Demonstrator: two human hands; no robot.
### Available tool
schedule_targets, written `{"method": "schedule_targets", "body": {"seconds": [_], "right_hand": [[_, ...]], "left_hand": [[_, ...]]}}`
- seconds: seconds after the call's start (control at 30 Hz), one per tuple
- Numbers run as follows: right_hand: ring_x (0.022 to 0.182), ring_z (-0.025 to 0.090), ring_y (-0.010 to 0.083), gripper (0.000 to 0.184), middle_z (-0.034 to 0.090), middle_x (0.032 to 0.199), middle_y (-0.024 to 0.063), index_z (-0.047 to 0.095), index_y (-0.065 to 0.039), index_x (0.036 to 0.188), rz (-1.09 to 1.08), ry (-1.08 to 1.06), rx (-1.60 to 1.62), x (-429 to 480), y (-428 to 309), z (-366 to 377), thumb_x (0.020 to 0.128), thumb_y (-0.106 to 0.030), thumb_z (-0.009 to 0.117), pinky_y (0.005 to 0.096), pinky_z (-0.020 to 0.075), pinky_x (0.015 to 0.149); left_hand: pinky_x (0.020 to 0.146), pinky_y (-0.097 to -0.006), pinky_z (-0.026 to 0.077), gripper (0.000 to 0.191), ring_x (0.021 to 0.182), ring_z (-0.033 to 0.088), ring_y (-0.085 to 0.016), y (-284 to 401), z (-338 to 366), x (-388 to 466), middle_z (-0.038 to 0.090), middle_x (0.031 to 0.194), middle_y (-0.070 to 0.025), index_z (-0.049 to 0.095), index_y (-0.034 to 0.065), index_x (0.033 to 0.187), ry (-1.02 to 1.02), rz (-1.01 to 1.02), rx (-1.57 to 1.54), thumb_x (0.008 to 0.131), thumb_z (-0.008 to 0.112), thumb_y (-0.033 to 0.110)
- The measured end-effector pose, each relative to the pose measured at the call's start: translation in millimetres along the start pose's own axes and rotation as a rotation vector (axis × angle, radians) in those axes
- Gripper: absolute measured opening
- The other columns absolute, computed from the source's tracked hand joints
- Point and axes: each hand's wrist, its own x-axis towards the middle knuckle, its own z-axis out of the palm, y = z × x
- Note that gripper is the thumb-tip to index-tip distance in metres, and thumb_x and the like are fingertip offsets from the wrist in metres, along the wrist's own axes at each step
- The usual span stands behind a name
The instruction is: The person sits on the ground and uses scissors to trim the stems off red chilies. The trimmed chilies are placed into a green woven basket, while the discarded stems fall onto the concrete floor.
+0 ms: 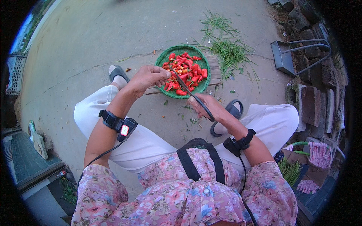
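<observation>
Before me, a round green woven basket (204, 86) holds many red peppers (195, 67), some cut open with pale seeds showing. My right hand (208, 106) grips dark-handled scissors (181, 81) at the basket's near right edge. Their long blades point up and left over the peppers. At the basket's left side, my left hand (151, 76) has its thumb and fingertips pinched together close to the scissors' tip. Whether anything small sits between those fingertips is hard to see.
Under the basket is a low wooden stand (214, 67). Cut green stalks (229, 53) lie on the concrete beyond it. At right are a metal dustpan (285, 58) and stacked bricks (311, 104). My knees flank the basket; cables run from straps on both forearms.
</observation>
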Motion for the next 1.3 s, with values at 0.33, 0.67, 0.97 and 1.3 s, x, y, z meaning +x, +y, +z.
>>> {"method": "schedule_targets", "body": {"seconds": [0.33,0.67,0.97,1.3], "right_hand": [[0.045,0.045,0.0059,0.057,0.043,0.054,-0.0048,0.058,-0.005,0.078,0.037,0.097,-0.024,-6.1,-8.0,-4.2,0.088,-0.06,0.052,0.0234,0.0364,0.04],[0.059,0.049,0.0082,0.057,0.046,0.067,-0.0026,0.055,-0.005,0.088,-0.026,-0.036,0.227,0.4,7.9,2.7,0.088,-0.062,0.051,0.0272,0.0457,0.053],[0.049,0.046,0.0072,0.057,0.045,0.055,-0.0032,0.061,-0.004,0.081,0.02,0.081,0.109,-2.4,-3.2,6.9,0.088,-0.06,0.054,0.0261,0.0356,0.046],[0.046,0.044,0.007,0.05,0.044,0.056,-0.0042,0.065,-0.005,0.095,0.042,0.073,0.053,-3.3,-1.5,-1.4,0.091,-0.053,0.053,0.0241,0.0406,0.042]], "left_hand": [[0.06,-0.0194,0.043,0.024,0.065,0.054,-0.005,-0.3,0.4,-0.4,0.061,0.075,0.002,0.067,0.0045,0.09,0.026,-0.012,0.025,0.083,0.073,0.027],[0.062,-0.0215,0.044,0.023,0.068,0.056,-0.008,-1.9,-0.6,1.6,0.063,0.076,-0.0013,0.069,0.0033,0.086,0.058,0.034,-0.007,0.085,0.07,0.026],[0.062,-0.0195,0.045,0.022,0.067,0.056,-0.006,-3.3,1.1,1.0,0.062,0.076,0.001,0.067,0.0039,0.092,0.001,0.021,-0.003,0.085,0.07,0.024],[0.062,-0.0209,0.047,0.025,0.067,0.058,-0.008,-2.1,-3.3,-1.9,0.065,0.08,-0.004,0.067,-0.0017,0.096,0.021,0.041,-0.072,0.087,0.068,0.021]]}}
